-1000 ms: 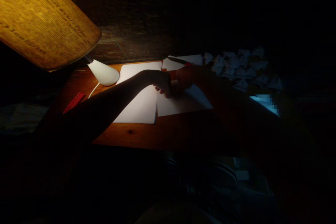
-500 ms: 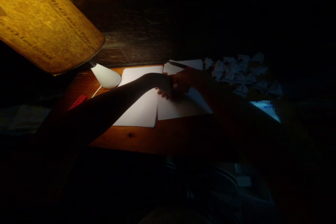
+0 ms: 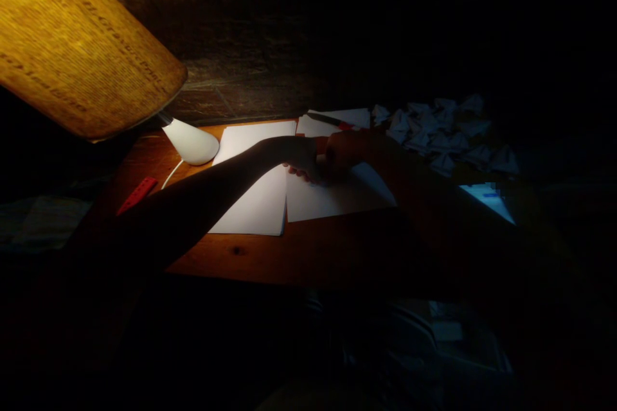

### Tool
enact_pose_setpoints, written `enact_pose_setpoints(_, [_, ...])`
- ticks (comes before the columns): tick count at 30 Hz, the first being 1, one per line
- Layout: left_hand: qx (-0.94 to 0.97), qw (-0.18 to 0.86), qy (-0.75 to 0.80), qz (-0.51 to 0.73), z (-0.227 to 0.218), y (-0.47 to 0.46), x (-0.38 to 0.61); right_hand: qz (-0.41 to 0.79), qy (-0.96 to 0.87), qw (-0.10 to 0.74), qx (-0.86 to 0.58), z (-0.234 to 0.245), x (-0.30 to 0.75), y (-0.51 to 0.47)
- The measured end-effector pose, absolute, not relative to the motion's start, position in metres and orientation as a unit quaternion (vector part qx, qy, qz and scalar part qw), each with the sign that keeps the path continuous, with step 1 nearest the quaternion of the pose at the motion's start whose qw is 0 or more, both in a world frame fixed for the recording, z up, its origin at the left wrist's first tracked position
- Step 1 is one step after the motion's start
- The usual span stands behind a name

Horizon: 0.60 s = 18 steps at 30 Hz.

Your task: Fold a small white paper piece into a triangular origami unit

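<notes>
White on brown wood: working a single sheet [image 3: 337, 199] near the middle of the table [image 3: 299, 257], just right of the stack [image 3: 255, 199], with edges meeting or nearly so. Pressing the left hand [image 3: 301, 155] onto the sheet's upper left part, with fingers bent and tips down on the paper. Bringing the right hand [image 3: 344, 151] in close beside it, almost touching, mostly in shadow. Not managing, in this dim light, to tell whether either hand is pinching the paper or only bearing on it.

Probably creasing or lining up an edge, so:
- steadying the sheet flat with one hand
- checking the corners before bearing down hard
- running the other hand along the line in one firm stroke
- staying inside the pool of light
- taking care not to drag the stack along, lying so close

Counting:
- one lamp [image 3: 190, 141] under one wooden shade [image 3: 81, 51]
- one red ruler [image 3: 136, 195] at the left
- one pen [image 3: 330, 121] on the far sheets [image 3: 354, 117], seemingly two
- one stack and one loose sheet
- one lit screen [image 3: 486, 200]
- roughly a dozen folded pieces [image 3: 434, 131] heaped at the right, too dark for counting exactly
</notes>
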State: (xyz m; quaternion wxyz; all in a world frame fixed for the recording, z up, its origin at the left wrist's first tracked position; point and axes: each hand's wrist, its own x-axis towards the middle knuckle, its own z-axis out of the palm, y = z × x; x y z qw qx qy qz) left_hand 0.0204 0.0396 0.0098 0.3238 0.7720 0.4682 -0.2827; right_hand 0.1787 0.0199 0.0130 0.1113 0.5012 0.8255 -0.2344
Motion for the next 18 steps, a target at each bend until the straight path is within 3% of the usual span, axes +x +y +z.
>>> enact_pose_setpoints(5, [0.771,0.342,0.459,-0.279,0.011,0.042,0.021,-0.282,0.814,0.16,0.481,0.019,0.183,0.026])
enact_pose_setpoints(13, [0.761,0.317,0.477,-0.304,0.009,0.044,0.025,-0.183,0.818,0.137,0.528,0.01,0.17,0.022])
enact_pose_setpoints(18, [0.771,0.359,0.435,-0.297,0.009,0.049,0.023,-0.149,0.825,0.145,0.526,0.002,0.166,0.031])
